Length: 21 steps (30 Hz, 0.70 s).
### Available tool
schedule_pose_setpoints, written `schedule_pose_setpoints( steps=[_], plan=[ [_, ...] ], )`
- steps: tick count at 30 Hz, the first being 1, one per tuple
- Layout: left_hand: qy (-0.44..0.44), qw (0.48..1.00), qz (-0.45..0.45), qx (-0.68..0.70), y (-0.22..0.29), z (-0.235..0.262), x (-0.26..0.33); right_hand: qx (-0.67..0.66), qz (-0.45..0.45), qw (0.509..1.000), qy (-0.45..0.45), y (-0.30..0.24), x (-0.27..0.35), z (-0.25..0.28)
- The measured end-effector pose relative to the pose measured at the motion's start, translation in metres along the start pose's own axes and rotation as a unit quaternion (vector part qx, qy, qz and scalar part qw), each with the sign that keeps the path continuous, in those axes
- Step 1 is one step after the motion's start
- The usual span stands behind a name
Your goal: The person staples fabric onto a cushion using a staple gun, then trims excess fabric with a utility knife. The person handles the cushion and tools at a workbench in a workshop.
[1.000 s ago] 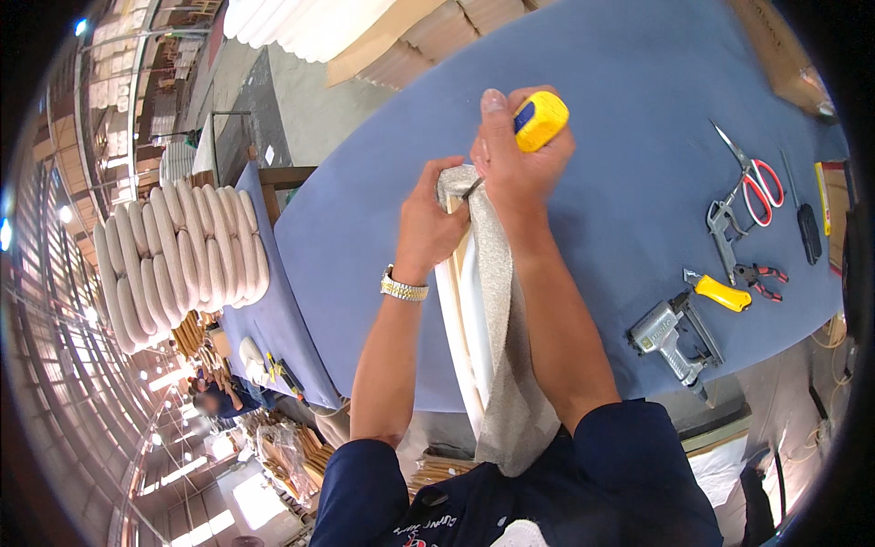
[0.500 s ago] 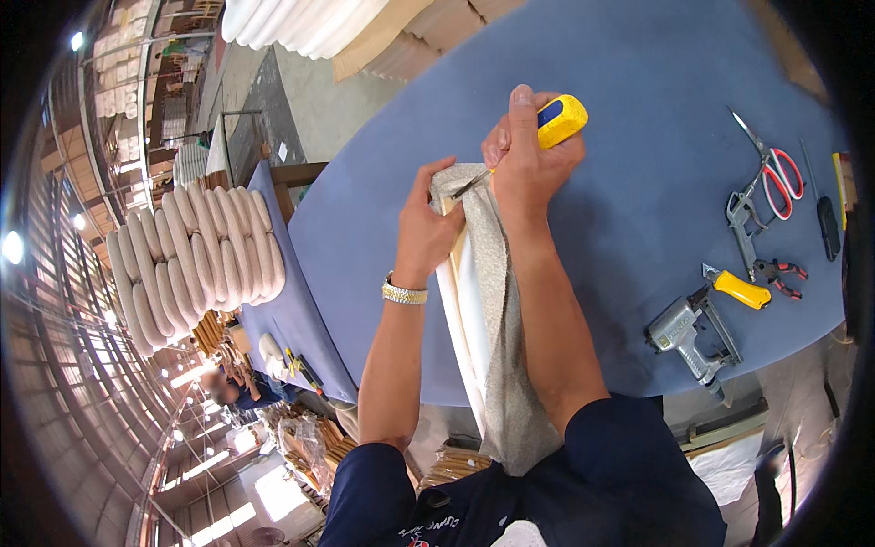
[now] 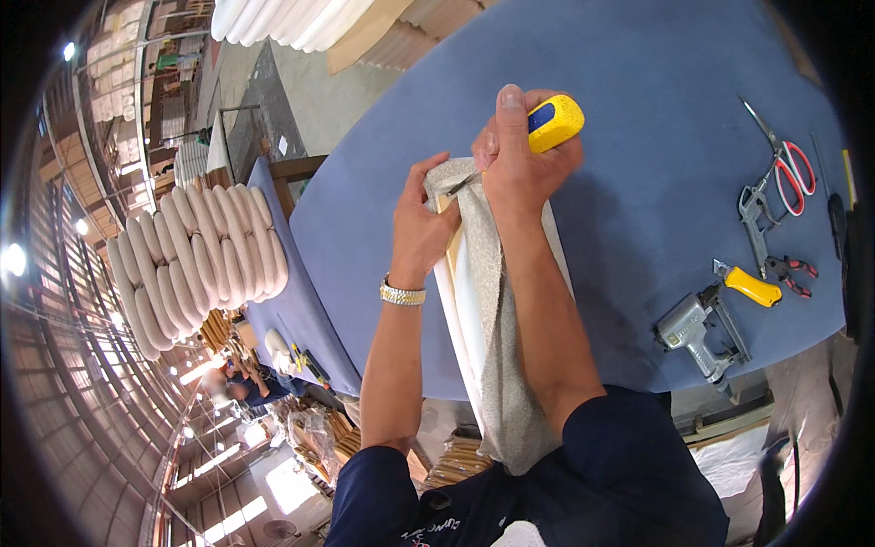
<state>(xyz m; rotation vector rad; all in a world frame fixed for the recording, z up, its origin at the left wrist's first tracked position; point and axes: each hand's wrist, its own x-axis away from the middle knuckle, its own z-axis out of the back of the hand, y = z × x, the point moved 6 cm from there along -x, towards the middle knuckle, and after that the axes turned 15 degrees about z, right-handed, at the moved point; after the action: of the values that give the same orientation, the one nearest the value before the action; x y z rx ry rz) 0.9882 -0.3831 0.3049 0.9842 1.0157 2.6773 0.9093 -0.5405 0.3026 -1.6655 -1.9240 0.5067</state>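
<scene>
My right hand (image 3: 527, 164) is closed round a screwdriver (image 3: 558, 125) with a yellow and blue handle, thumb along the handle. Its thin metal shaft points down-left to the upper end of a long padded piece, where the exact tip contact is hard to see. Grey woven fabric (image 3: 499, 365) wraps this piece, folded back to bare a wooden edge (image 3: 446, 203) and white padding (image 3: 465, 314). My left hand (image 3: 425, 223) grips the same end, thumb on the wood and fingers over the fabric, with a metal watch on the wrist.
On the blue table (image 3: 401, 118), at right, lie scissors (image 3: 791, 178), an air blow gun (image 3: 755, 219), pliers (image 3: 791, 273), a yellow utility knife (image 3: 753, 286) and a staple gun (image 3: 700, 337). Rolled beige cushions (image 3: 196, 264) are stacked at left. A person (image 3: 260, 387) works far off.
The screwdriver and my right hand have shifted slightly left and down. More of the fabric shows to the right of my right forearm. My left hand keeps its grip.
</scene>
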Motion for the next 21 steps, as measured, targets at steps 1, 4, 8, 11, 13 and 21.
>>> schedule_pose_setpoints(
  steps=[1,4,8,11,13,21],
  plan=[
    [0.002,1.0,0.0,-0.004,0.001,0.0,0.0,-0.003,-0.006,1.0,-0.006,0.001,0.0,0.0],
    [0.0,1.0,0.002,0.013,-0.005,0.002,-0.003,-0.003,-0.015,1.0,-0.023,0.005,0.0,-0.002],
    [-0.002,1.0,0.02,0.017,-0.013,0.005,-0.004,0.003,-0.027,0.999,-0.043,0.016,0.006,-0.005],
    [-0.018,0.993,0.069,0.09,-0.032,0.008,-0.006,0.074,-0.01,0.994,-0.086,0.038,0.018,-0.005],
    [-0.027,0.982,0.091,0.166,-0.046,0.011,-0.002,0.135,0.047,0.976,-0.165,0.051,0.03,-0.01],
    [0.004,0.973,0.094,0.209,-0.089,0.016,-0.001,0.063,-0.06,0.967,-0.241,0.058,0.067,-0.029]
  ],
)
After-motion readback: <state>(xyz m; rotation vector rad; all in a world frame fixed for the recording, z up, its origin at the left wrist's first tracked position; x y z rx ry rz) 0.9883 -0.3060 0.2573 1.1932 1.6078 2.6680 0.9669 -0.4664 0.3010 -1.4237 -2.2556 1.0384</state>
